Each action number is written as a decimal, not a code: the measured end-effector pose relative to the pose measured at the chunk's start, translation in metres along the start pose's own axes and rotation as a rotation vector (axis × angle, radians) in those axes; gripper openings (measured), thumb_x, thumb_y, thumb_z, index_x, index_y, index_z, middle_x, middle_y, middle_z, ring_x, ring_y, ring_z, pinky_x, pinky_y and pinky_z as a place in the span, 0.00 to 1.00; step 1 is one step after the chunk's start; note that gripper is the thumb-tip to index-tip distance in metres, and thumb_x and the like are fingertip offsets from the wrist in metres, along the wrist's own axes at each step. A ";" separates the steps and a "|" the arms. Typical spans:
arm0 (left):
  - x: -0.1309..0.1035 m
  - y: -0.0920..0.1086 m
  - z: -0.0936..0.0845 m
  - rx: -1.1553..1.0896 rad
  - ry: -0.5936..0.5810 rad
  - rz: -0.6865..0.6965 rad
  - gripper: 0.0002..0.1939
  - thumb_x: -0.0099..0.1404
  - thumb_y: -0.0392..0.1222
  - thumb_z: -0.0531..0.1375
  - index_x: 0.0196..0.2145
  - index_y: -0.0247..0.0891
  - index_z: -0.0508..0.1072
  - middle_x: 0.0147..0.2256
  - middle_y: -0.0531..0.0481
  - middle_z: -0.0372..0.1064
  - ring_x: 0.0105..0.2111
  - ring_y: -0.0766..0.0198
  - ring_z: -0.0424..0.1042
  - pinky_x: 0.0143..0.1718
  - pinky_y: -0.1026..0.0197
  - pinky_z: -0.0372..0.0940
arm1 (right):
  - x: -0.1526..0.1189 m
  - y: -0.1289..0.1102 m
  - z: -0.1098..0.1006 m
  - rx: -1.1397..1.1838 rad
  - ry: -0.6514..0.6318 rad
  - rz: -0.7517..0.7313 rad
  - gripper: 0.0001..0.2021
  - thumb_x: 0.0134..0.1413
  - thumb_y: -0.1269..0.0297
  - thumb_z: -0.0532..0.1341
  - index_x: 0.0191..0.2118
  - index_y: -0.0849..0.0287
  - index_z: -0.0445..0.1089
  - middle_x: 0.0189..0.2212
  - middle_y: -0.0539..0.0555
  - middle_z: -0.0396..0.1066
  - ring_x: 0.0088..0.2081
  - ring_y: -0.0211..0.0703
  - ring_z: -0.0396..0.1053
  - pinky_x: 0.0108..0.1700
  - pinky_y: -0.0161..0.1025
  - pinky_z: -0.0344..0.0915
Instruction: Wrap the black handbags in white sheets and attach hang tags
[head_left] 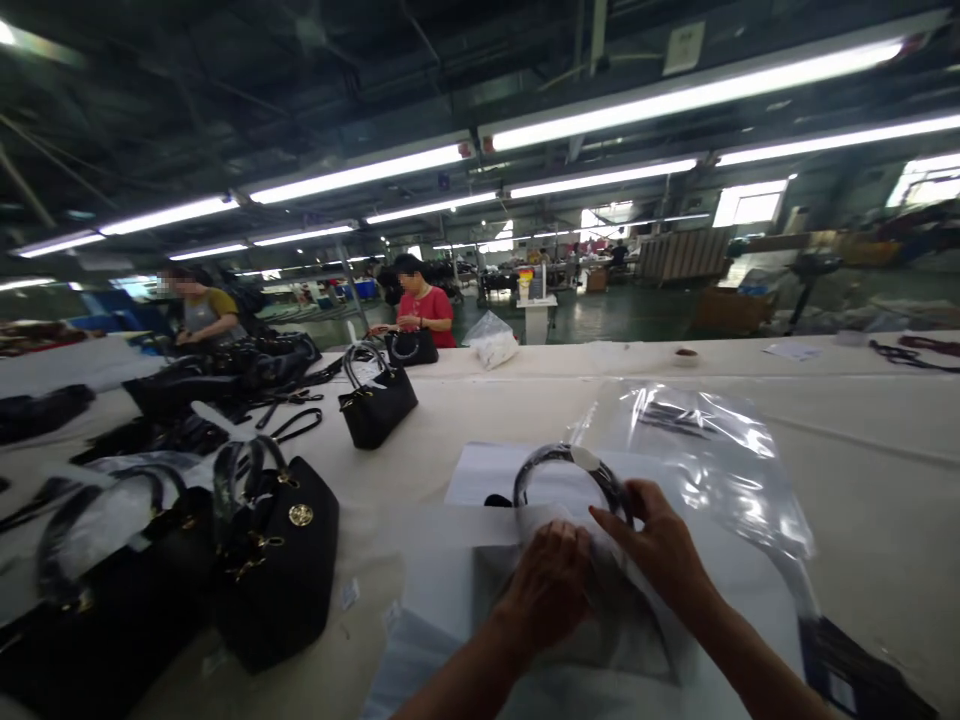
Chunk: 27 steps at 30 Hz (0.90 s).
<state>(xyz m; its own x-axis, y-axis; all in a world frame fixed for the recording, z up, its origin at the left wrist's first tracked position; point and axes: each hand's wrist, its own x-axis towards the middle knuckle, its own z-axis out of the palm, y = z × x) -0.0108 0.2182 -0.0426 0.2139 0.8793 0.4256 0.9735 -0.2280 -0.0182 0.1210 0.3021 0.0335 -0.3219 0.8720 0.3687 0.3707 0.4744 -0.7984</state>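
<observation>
White tissue paper (450, 555) is lying around a dark handbag (630, 635) on the table (847, 440). Left hand (551, 580) is pressing at its opening — finger closure cannot be told; right hand (656, 540) is curling beside the wrapped handle (540, 462) — grip unclear.

Left hand (553, 580) pressed on white wrapping (544, 518) over a bag (622, 625), right hand (660, 545) at its looped handle (551, 455), clear plastic (720, 470) just beyond, black handbags (281, 560) to the left on a pale bench (427, 440), two people across it.
</observation>
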 end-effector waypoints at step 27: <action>-0.079 0.082 -0.045 -0.379 -0.212 -0.222 0.15 0.54 0.26 0.53 0.39 0.38 0.66 0.36 0.46 0.70 0.36 0.58 0.71 0.36 0.60 0.68 | -0.120 -0.035 -0.034 1.197 -0.200 0.450 0.25 0.42 0.52 0.65 0.13 0.58 0.49 0.11 0.43 0.45 0.17 0.32 0.47 0.22 0.35 0.50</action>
<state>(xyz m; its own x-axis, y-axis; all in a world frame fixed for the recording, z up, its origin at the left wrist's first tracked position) 0.0481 0.1116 -0.0368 0.0548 0.9806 0.1881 0.9080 -0.1274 0.3992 0.1764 0.1846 0.0334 -0.5357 0.8436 -0.0360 -0.4922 -0.3467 -0.7985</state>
